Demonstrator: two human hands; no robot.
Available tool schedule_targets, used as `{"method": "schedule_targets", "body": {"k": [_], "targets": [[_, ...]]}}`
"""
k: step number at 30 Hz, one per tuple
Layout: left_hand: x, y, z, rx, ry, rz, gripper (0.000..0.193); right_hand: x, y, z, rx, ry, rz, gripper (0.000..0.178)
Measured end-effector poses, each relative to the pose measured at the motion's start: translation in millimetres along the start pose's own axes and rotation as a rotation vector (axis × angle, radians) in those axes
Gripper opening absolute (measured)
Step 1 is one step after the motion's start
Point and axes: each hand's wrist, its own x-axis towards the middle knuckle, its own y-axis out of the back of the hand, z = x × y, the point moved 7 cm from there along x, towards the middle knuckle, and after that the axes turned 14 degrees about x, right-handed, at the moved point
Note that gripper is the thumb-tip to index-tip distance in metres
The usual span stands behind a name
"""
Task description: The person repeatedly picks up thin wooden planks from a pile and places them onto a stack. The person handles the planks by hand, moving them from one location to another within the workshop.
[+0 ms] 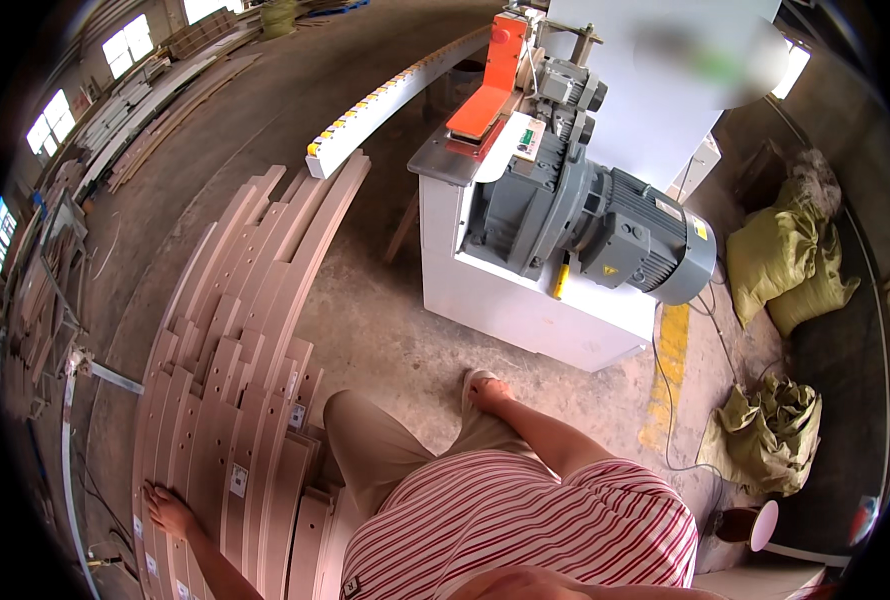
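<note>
My left hand point(168, 511) lies on the outer edge of a long stack of brown planks point(205, 440), its fingers spread apart. Round holes run along many planks, and a few carry small white labels point(238, 480). Their ends are staggered, so the stack looks stepped. On the other side, my right hand point(488, 391) is down at the far end of my bent right leg, over its beige trouser cloth. How its fingers are set is too small to make out, and I see no tool by it.
Ahead stands a white machine base point(525, 315) with a large grey motor point(635, 235) and an orange guard point(485, 108). A long white roller rail point(395, 95) reaches out over the planks' far end. Yellow-green sacks point(780, 255) lie at right, and a black cable point(668, 400) crosses the floor.
</note>
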Motion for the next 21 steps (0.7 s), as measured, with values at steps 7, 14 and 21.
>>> {"method": "schedule_targets", "body": {"k": [7, 14, 21], "targets": [[-0.6, 2.6, 0.9, 0.015, 0.0, -0.019, 0.047, 10.1, -5.9, 15.5, 0.077, -0.021, 0.008, 0.026], [-0.3, -2.6, -2.1, -0.022, 0.022, -0.026, 0.047, 4.6, -5.2, 7.5, 0.031, -0.041, -0.057, 0.022], [-4.8, 24.7, 11.3, -0.008, 0.025, -0.131, 0.048, 23.9, -12.0, 23.8, 0.32, 0.031, -0.12, 0.019]]}}
